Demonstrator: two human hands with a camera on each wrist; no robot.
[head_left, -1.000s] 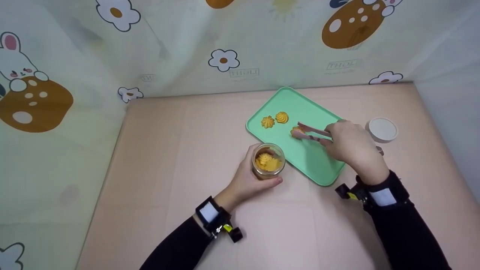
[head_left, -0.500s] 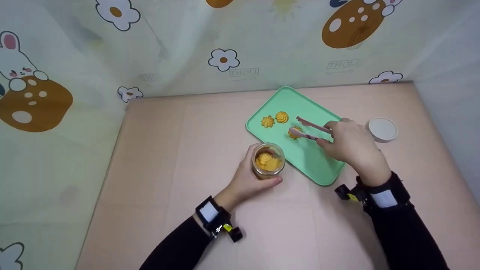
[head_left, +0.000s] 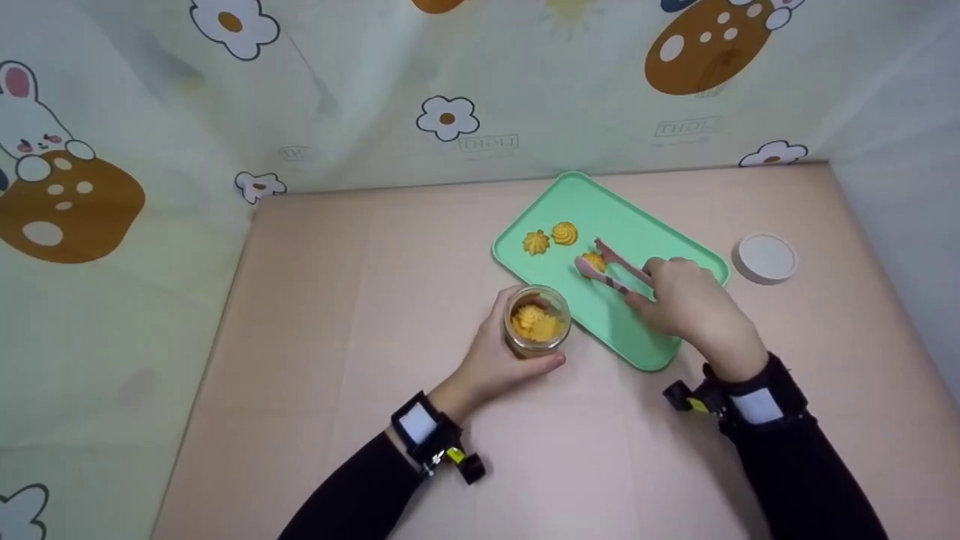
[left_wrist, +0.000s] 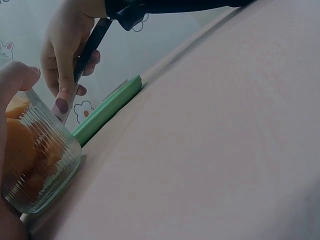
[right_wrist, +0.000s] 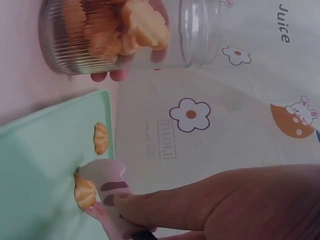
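My left hand grips a ribbed clear glass jar that stands on the table beside the tray, its mouth uncovered. Several golden piped cookies lie inside it. Over the green tray, my right hand holds pink tongs between thumb and fingers. The tong tips straddle one cookie on the tray, spread to either side of it. Two more cookies lie near the tray's far left corner. In the left wrist view, the jar hides part of the tray.
A round white lid lies on the table right of the tray. The pale pink tabletop extends left and in front. Behind it hangs a patterned curtain, with a pale sheet at the right side.
The tongs' tips were spread wider half a second ago and now stand closer around the cookie. My right hand has shifted slightly left and nearer. The left hand and jar stay still.
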